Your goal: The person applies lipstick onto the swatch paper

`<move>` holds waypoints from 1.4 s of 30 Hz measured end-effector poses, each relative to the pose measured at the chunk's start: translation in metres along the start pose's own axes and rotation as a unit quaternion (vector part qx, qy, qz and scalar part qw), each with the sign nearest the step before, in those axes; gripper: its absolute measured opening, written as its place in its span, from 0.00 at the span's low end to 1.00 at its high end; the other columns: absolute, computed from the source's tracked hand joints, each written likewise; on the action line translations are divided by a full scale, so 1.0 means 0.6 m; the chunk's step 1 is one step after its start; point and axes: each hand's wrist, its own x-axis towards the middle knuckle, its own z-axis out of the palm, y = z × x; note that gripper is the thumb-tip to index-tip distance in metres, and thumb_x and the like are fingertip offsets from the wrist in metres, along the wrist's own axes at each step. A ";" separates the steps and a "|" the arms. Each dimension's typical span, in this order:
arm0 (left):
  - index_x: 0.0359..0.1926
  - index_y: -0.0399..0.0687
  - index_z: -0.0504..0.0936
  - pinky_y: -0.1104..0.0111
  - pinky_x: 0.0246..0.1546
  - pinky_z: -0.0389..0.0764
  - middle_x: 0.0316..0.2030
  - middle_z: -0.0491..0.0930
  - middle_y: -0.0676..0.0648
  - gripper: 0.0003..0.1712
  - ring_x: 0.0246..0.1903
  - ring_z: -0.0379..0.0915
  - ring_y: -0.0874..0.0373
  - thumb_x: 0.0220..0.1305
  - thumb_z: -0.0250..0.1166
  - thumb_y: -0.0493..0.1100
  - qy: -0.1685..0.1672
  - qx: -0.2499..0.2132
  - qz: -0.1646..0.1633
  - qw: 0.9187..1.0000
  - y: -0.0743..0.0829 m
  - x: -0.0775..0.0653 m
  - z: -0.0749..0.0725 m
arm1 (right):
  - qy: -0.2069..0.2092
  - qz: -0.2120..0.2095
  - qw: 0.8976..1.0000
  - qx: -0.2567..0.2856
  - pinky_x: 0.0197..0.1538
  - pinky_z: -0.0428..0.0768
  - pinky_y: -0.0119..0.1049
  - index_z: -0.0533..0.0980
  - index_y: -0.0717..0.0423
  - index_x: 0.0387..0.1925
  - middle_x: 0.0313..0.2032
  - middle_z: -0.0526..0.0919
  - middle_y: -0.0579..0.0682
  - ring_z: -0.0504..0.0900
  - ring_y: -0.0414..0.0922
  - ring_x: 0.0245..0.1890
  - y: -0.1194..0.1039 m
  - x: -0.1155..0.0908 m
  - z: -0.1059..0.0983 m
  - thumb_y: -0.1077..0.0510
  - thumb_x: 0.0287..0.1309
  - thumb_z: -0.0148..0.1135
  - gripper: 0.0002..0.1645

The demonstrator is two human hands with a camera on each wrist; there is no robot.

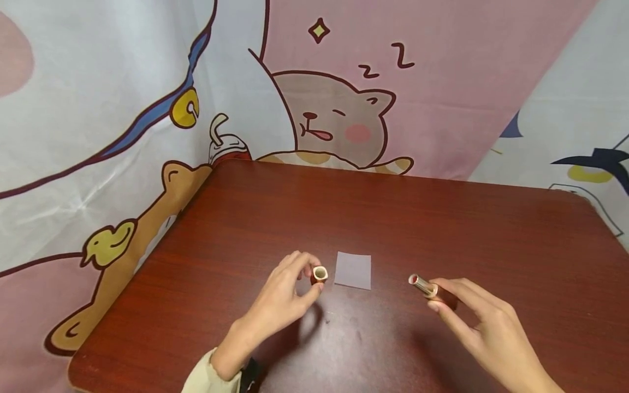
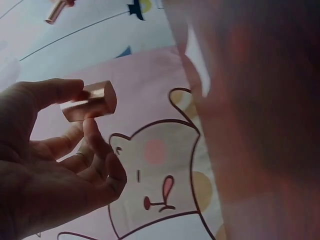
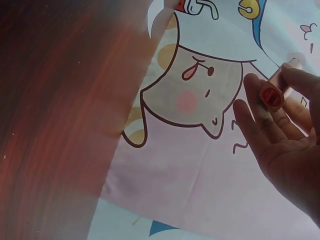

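Note:
A lipstick [image 1: 421,285] with a metallic tube and a bit of red inside its tip is pinched by the base in my right hand [image 1: 491,327]. Its tip points up and to the left, and the right wrist view shows a round red end on the base [image 3: 272,97]. My left hand [image 1: 280,295] pinches the lipstick cap [image 1: 319,274] between thumb and fingers, its hollow opening facing up toward the head camera. In the left wrist view the cap [image 2: 92,102] looks shiny copper. Cap and lipstick are apart, both held above the table.
A pale square of paper [image 1: 352,271] lies on the dark red wooden table [image 1: 393,218] between the two hands. Cloth printed with cartoon animals [image 1: 334,120] hangs along the table's back and left edges.

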 end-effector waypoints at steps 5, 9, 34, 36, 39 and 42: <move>0.34 0.51 0.76 0.71 0.29 0.71 0.27 0.71 0.57 0.13 0.28 0.69 0.62 0.48 0.70 0.37 -0.012 0.018 -0.013 1.000 -0.021 -0.003 0.009 | -0.003 0.004 1.000 0.003 0.31 0.65 0.19 0.80 0.51 0.42 0.33 0.78 0.36 0.70 0.29 0.31 0.002 -0.002 0.004 0.60 0.48 0.70 0.16; 0.34 0.52 0.76 0.72 0.30 0.73 0.28 0.74 0.59 0.12 0.30 0.72 0.62 0.49 0.70 0.38 -0.041 0.012 -0.027 0.999 -0.031 -0.006 0.020 | -0.004 0.022 1.000 -0.003 0.33 0.67 0.19 0.80 0.50 0.42 0.32 0.78 0.35 0.70 0.29 0.31 0.002 -0.005 0.009 0.65 0.41 0.73 0.22; 0.30 0.49 0.77 0.79 0.28 0.72 0.26 0.77 0.57 0.11 0.27 0.72 0.68 0.48 0.71 0.35 -0.186 0.064 -0.015 0.980 -0.015 0.004 0.071 | -0.010 0.091 0.995 0.049 0.47 0.70 0.17 0.73 0.60 0.48 0.44 0.82 0.40 0.76 0.26 0.45 0.002 -0.007 0.029 0.78 0.40 0.67 0.30; 0.34 0.47 0.78 0.78 0.29 0.74 0.26 0.78 0.56 0.12 0.27 0.73 0.68 0.47 0.72 0.37 -0.190 0.070 -0.022 0.979 -0.012 0.005 0.068 | -0.012 0.089 0.994 0.055 0.47 0.70 0.17 0.73 0.60 0.48 0.45 0.81 0.38 0.77 0.27 0.44 0.002 -0.008 0.030 0.78 0.40 0.67 0.30; 0.39 0.43 0.78 0.75 0.32 0.76 0.30 0.80 0.52 0.17 0.30 0.75 0.64 0.48 0.73 0.42 -0.180 0.080 -0.025 0.980 0.000 0.010 0.054 | -0.013 0.086 0.994 0.062 0.47 0.71 0.18 0.73 0.61 0.48 0.44 0.81 0.40 0.77 0.27 0.44 0.001 -0.008 0.032 0.79 0.40 0.67 0.30; 0.43 0.42 0.78 0.74 0.33 0.77 0.34 0.80 0.49 0.19 0.33 0.77 0.61 0.51 0.72 0.44 -0.150 0.074 -0.005 0.986 0.025 0.019 0.031 | -0.015 0.090 0.994 0.063 0.46 0.71 0.19 0.73 0.59 0.48 0.44 0.81 0.38 0.77 0.28 0.44 -0.002 -0.007 0.032 0.78 0.41 0.67 0.30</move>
